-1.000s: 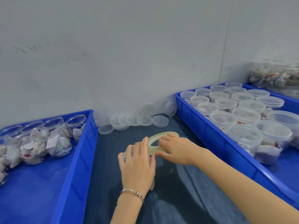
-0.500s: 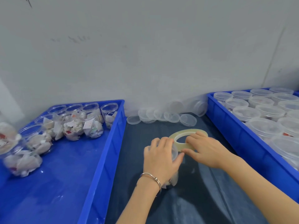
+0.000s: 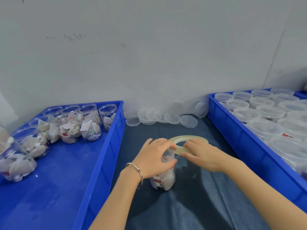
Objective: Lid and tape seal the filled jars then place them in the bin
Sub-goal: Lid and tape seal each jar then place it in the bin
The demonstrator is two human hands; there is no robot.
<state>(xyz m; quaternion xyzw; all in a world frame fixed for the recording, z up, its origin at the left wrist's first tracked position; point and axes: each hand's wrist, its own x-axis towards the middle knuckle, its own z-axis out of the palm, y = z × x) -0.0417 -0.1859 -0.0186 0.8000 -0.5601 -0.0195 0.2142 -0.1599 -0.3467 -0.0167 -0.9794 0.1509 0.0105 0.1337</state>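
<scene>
- Nearest to me, my left hand (image 3: 155, 159) curls over the top of a clear filled jar (image 3: 163, 177) that stands upright on the dark desk (image 3: 191, 205), fingers and thumb wrapped round its upper part; a thin metal bangle (image 3: 138, 171) circles that wrist.
- Just beside it, my right hand (image 3: 201, 155) pinches a roll of clear tape (image 3: 189, 144), thumb under and fingers over its near edge. The roll is held flat, level with the jar's top and touching it at the left hand's fingertips.
- I cannot tell whether a lid already sits on this jar; my left hand covers its top.
- To the left, a blue bin (image 3: 103, 163) holds open, unlidded jars (image 3: 69, 128) stuffed with white sachets, grouped at its far and left parts.
- To the right, a second blue bin (image 3: 245, 146) is packed with rows of lidded jars (image 3: 265, 117).
- Farther back, between the two bins, loose clear lids (image 3: 163, 117) lie overlapping on the desk at the foot of a pale grey wall (image 3: 149, 55), a few leaning against it.
</scene>
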